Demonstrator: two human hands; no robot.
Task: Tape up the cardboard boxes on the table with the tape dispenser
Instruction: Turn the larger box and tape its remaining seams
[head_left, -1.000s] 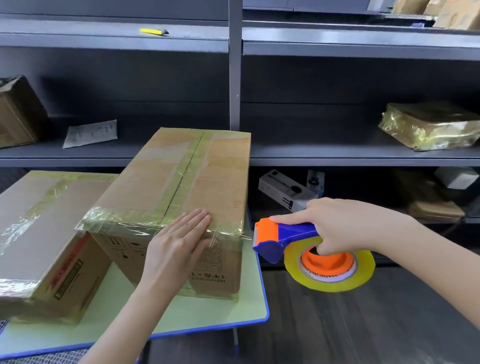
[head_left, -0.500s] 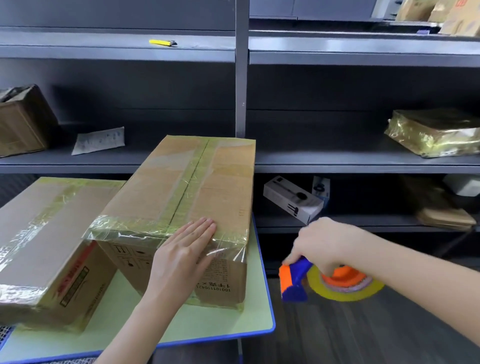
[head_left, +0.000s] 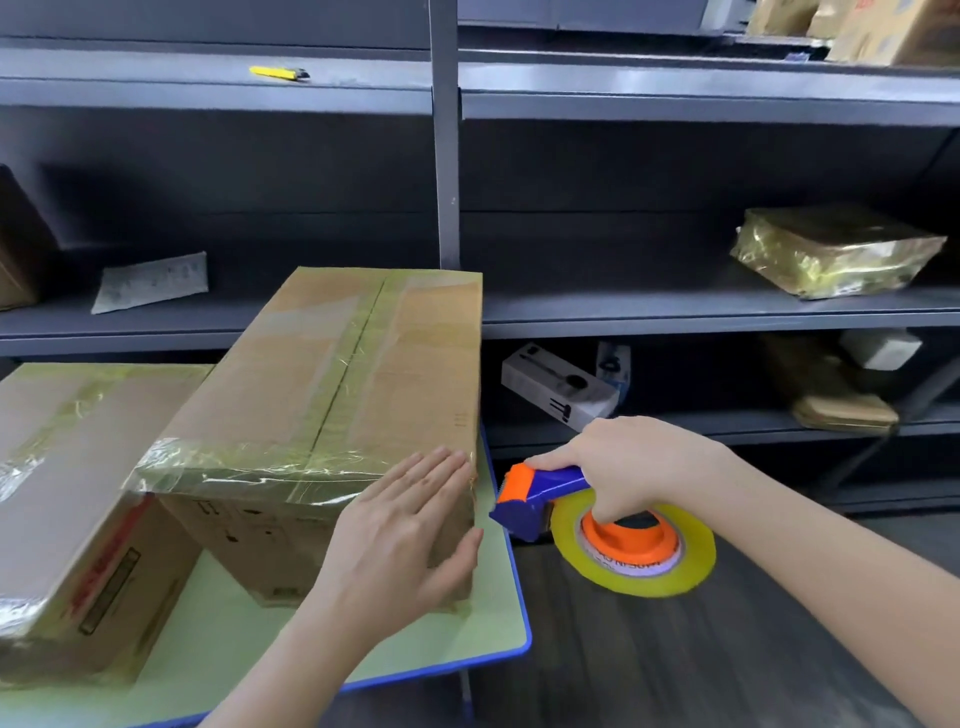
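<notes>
Step in hand: near-end band on cardboard box (head_left: 337, 374) (right half of green table (head_left: 498, 597), long axis running away toward the shelving, taped centre seam along it), with left hand (head_left: 410, 525) flat, fingers straight, pressing film down at the near right corner. Tape dispenser (head_left: 540, 499) off the table's right edge, just beside that corner, blue handle gripped in right hand (head_left: 628, 467), orange cutter end pointing left at the box, yellow roll (head_left: 691, 566) trailing right; strand between the two possibly already cut, too faint to tell. Next, by estimate: cutter end back against cardboard for a fresh strip, or across to second box (head_left: 67, 467) at left.
</notes>
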